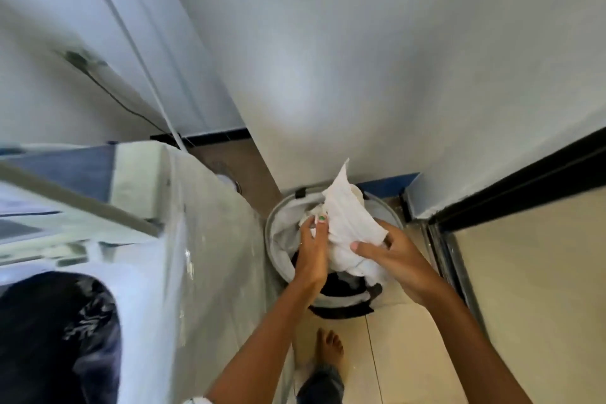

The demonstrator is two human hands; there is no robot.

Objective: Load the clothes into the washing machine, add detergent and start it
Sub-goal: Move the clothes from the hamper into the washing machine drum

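Both hands, left (pixel 311 248) and right (pixel 390 254), grip a white garment (pixel 351 223) over the basket (pixel 273 223), seemingly mid-loading; next, swing it left into the washer (pixel 183 239) drum

Both hands grip a white garment (pixel 347 223) above a round laundry basket (pixel 278 223) on the tiled floor (pixel 410 338): the left hand (pixel 311 249) pinches its bunched edge, the right hand (pixel 390 252) its lower fold. Beside the basket stands the open washing machine (pixel 183 239), dark clothes (pixel 59 338) in its drum.
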